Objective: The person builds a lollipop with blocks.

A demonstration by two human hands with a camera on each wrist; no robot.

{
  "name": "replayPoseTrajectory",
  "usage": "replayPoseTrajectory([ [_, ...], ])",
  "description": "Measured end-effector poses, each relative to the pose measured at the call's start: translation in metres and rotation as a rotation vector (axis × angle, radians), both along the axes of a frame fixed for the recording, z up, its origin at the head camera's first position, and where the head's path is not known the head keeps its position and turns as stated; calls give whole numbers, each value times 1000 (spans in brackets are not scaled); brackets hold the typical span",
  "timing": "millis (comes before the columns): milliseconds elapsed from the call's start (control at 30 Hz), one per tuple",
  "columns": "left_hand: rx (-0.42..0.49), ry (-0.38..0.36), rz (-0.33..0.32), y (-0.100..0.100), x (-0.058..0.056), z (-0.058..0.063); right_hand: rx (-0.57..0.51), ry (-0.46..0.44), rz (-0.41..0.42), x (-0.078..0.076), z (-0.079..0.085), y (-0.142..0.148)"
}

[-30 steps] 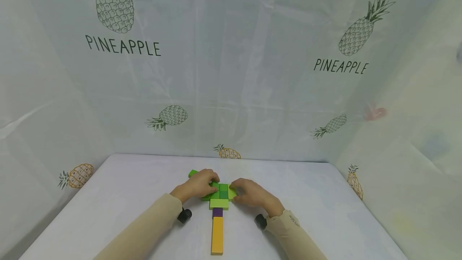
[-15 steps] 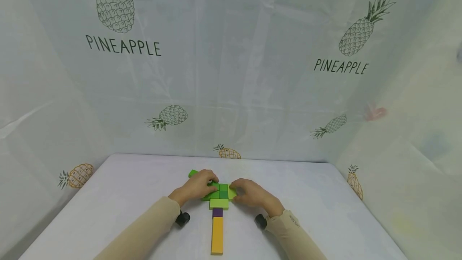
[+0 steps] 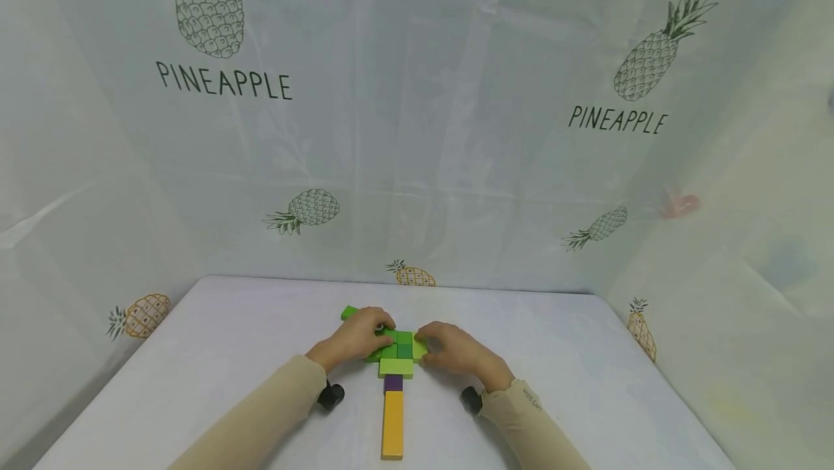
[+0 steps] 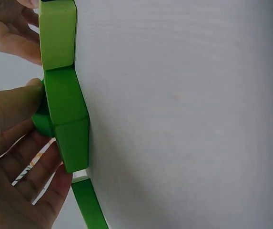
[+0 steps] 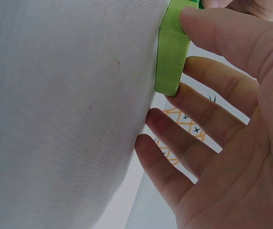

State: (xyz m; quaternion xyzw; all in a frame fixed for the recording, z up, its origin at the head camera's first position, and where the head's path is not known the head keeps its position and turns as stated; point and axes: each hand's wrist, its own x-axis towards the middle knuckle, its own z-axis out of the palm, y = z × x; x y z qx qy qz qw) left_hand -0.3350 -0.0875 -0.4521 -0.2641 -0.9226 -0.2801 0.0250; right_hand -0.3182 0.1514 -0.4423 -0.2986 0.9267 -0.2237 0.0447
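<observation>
Several flat blocks in greens lie together at mid-table in the head view. My left hand (image 3: pixel 357 337) comes over their left side and, in the left wrist view, holds a green block (image 4: pixel 68 98) with the thumb on one side and fingers on the other. At the right end, my right hand (image 3: pixel 459 351) grips a light green block (image 5: pixel 170 62) between thumb and fingers; its lower two fingers touch the table. A darker green block (image 3: pixel 405 351) sits between the hands. Partly hidden behind my left hand is another green block (image 3: pixel 348 312), set slantwise.
Toward me, a light green bar (image 3: pixel 396 368), a purple block (image 3: pixel 394 383) and a long yellow block (image 3: pixel 392 426) run in line. The white table (image 3: pixel 521 340) reaches back to a pineapple-print curtain (image 3: pixel 417 129), with more curtain on both sides. Both wrists wear black cameras.
My left wrist and forearm have shifted very slightly left. Both hands keep their places on the blocks, and the blocks lie as before.
</observation>
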Motion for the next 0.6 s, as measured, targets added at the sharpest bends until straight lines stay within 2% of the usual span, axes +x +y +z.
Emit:
replayPoseTrajectory([
  [167, -33, -5, -9, 0, -2, 0, 4, -3, -2, -1, -1, 0],
  [300, -49, -40, -19, -1, -3, 3, 2, -1, 4, -2, -2, 1],
  [600, -152, -122, -19, 1, -6, 21, 0, -1, 7, -1, 0, 0],
])
